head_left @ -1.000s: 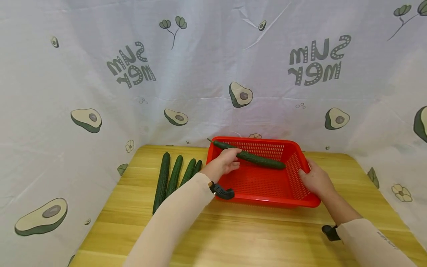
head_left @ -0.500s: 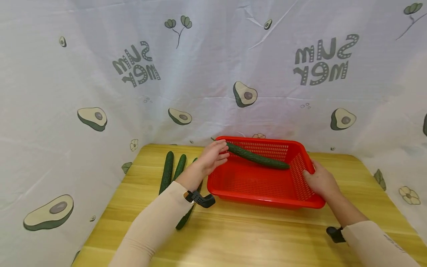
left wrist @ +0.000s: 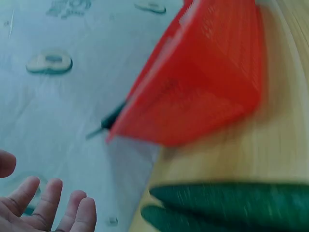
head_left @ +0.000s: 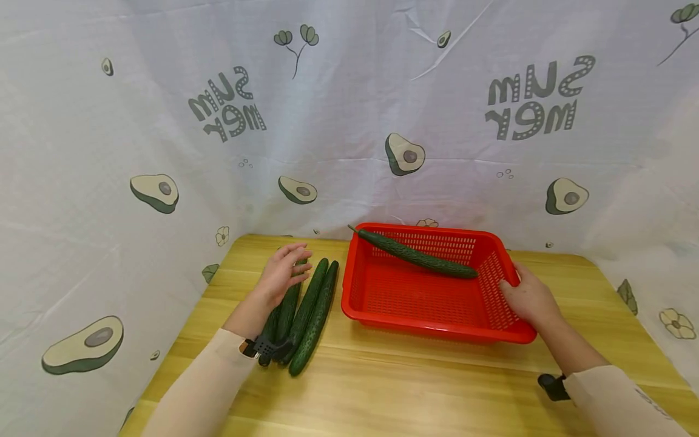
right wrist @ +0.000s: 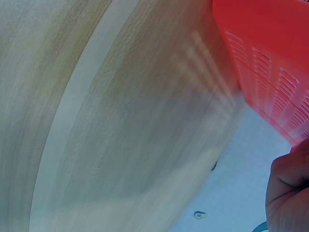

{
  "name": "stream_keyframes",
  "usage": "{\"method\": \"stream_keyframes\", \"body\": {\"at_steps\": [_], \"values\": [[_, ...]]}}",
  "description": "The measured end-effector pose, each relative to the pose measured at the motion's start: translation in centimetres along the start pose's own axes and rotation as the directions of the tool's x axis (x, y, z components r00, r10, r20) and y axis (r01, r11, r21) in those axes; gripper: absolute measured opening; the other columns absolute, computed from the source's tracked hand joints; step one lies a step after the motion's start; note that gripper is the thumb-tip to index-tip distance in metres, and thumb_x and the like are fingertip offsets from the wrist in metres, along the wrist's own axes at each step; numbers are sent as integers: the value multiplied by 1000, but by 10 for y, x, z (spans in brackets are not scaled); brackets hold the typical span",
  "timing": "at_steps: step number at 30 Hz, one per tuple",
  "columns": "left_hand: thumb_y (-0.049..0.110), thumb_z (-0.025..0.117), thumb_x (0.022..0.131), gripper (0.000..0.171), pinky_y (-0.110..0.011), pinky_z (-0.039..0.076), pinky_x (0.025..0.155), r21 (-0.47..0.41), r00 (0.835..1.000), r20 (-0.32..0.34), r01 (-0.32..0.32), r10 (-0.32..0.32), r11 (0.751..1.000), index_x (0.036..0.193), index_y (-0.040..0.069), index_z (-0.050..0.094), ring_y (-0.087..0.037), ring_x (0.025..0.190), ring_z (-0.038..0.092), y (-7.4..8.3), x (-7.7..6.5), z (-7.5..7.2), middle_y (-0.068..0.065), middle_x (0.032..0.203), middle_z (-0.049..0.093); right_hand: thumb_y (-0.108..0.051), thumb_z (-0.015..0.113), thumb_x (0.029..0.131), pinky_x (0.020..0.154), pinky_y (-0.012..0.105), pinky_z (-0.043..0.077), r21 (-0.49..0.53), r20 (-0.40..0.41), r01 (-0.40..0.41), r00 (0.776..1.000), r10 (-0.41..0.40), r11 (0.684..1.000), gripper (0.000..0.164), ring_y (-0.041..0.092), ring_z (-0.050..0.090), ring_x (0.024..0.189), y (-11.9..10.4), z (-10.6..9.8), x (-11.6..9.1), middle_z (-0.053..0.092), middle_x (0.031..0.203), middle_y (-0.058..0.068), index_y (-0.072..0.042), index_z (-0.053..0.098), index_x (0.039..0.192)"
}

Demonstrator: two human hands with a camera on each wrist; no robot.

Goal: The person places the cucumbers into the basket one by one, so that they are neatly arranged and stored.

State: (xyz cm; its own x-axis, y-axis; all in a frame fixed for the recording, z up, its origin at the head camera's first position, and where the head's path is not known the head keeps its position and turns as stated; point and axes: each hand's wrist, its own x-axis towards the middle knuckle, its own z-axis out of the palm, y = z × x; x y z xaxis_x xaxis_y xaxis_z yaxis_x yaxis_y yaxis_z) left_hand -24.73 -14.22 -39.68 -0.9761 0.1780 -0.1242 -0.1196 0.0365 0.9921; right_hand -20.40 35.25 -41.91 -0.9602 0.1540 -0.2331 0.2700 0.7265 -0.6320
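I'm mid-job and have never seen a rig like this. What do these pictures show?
There is no machine, just a person's left hand and right hand. The wide picture looks down from the head; the closer two come from the wrists, one each. On the wooden table is a red basket with one cucumber inside. More cucumbers lie to its left. The right hand grips the basket's right end. The left holds nothing; its fingers are bare.

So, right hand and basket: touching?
Touching. The head view shows it: the right hand grips the basket at its right-hand rim, thumb over the inner side.
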Motion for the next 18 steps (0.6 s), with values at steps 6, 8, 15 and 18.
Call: {"method": "stream_keyframes", "body": {"at_steps": [6,8,15,18], "values": [[27,43,111,48,-55,44,112,139,984,-167,91,-67,986,152,3,41,-46,134,49,-29,-14,-37,-25,153,44,-26,40,107,62,39,62,7,5,2,1000,-2,1000,71,21,69,75,0,-1,-1,48,129,40,5,4,161],[27,45,110,47,-54,47,106,242,977,-204,118,-69,963,150,3,43,-45,129,52,-39,-18,-44,-26,147,47,-27,39,107,62,39,62,7,5,-3,1000,3,1000,72,22,69,75,0,-1,-1,48,130,40,5,3,161],[27,60,102,61,-58,51,95,541,974,-215,182,-74,821,149,-5,39,-51,122,57,-70,-26,-57,-38,139,50,-27,41,107,63,39,63,15,1,14,1000,-14,1000,72,21,69,76,1,-1,0,49,129,39,5,6,161],[28,64,100,71,-60,50,99,547,977,-171,200,-125,813,152,-8,32,-54,125,54,-77,-28,-60,-42,142,47,-27,41,107,62,39,63,15,6,12,1000,-12,1000,72,21,69,75,2,1,1,49,128,39,5,5,161]]}}
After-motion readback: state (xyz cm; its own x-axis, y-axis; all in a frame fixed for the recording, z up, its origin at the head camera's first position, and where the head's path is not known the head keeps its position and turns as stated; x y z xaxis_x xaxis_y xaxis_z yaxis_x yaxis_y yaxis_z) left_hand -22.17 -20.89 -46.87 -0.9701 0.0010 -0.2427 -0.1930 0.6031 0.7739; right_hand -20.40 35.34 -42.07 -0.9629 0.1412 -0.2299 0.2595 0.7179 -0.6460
